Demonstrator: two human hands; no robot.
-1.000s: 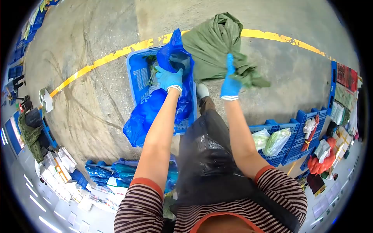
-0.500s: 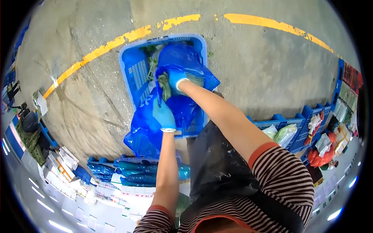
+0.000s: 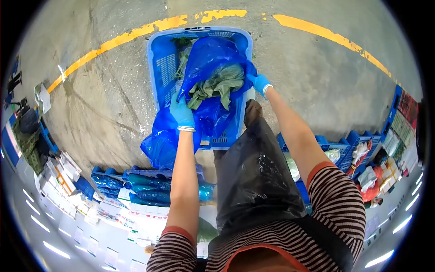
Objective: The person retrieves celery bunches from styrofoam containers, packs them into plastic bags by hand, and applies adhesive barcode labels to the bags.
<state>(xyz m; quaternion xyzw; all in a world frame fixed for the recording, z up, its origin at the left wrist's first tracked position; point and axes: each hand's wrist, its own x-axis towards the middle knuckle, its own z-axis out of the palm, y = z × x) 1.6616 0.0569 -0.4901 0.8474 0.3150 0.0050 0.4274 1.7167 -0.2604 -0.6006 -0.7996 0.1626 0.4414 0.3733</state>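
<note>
A blue plastic bag (image 3: 210, 52) lies open inside a blue crate (image 3: 164, 63), part of it hanging over the crate's near left side. Crumpled green cloth (image 3: 217, 86) sits in the bag's mouth. My left hand (image 3: 182, 112), in a light blue glove, is closed on the bag's left edge. At the opposite edge, my right hand (image 3: 260, 84), gloved too, pinches the bag near the crate's right rim. Green leafy stems (image 3: 182, 56) show in the crate beside the bag.
A yellow line (image 3: 131, 35) crosses the concrete floor beyond the crate. Blue pallets with dark blue bags (image 3: 149, 186) stand at the near left. More blue pallets (image 3: 358, 147) with wrapped vegetables are on the right. My black apron (image 3: 258, 177) hangs close to the crate.
The green cloth has moved from the floor on the right into the blue bag. My right hand has come out of the bag to its right edge, while my left hand stays at the left edge.
</note>
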